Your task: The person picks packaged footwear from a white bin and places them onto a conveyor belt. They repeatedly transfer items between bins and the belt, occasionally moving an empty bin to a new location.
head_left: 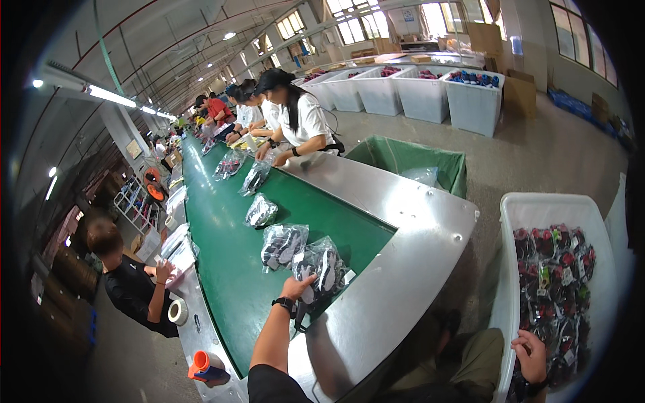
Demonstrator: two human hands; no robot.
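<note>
My left hand [299, 287] reaches over the end of the green conveyor belt [222, 295], its fingers closed on a clear plastic bag of dark-and-white shoes [324, 265]. Touching that bag is another bag of grey-and-white shoes [282, 245]. Farther up the belt lies a third bagged pair [261, 211]. My right hand [531, 356], fingers loosely bent and apart, is over the near left edge of a white plastic bin [598, 205]. Rows of bagged black-and-red shoes [554, 289] fill the bin. Nothing shows in the right hand.
A metal table edge [396, 282] borders the belt. Co-workers [302, 121] stand along its far right side; a person in black [138, 289] is at the left. Nearby are a tape roll [178, 312], an orange tape dispenser [207, 368], a green bin [430, 161] and white bins [476, 101].
</note>
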